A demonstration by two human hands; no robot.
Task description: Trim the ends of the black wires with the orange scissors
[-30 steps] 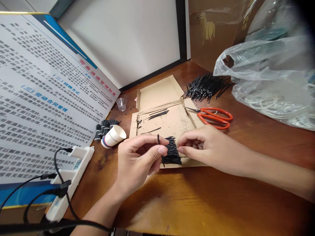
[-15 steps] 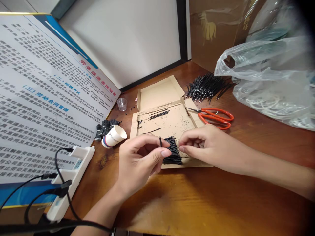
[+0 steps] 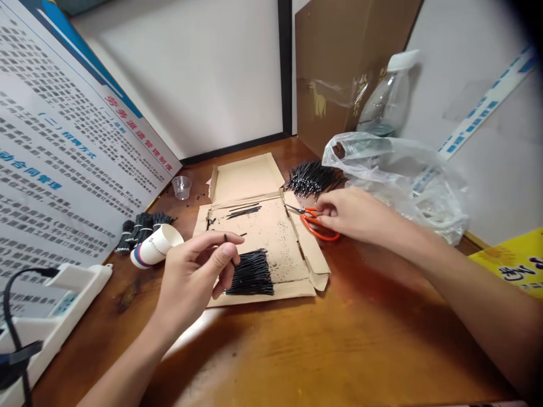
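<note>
The left hand (image 3: 203, 263) pinches a black strip (image 3: 225, 239); the half-curled right hand (image 3: 345, 213), grip unclear, partly hides scissors (image 3: 309, 221) right of a cardboard box (image 3: 292, 265) holding more strips (image 3: 252, 273).

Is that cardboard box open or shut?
Open: the lid of the cardboard box is folded back, and black strips lie in plain view inside.

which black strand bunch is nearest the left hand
The dense row at the front of the cardboard, partly behind the left hand; the sparse row, tied bundles and loose heap all sit farther off.
</note>
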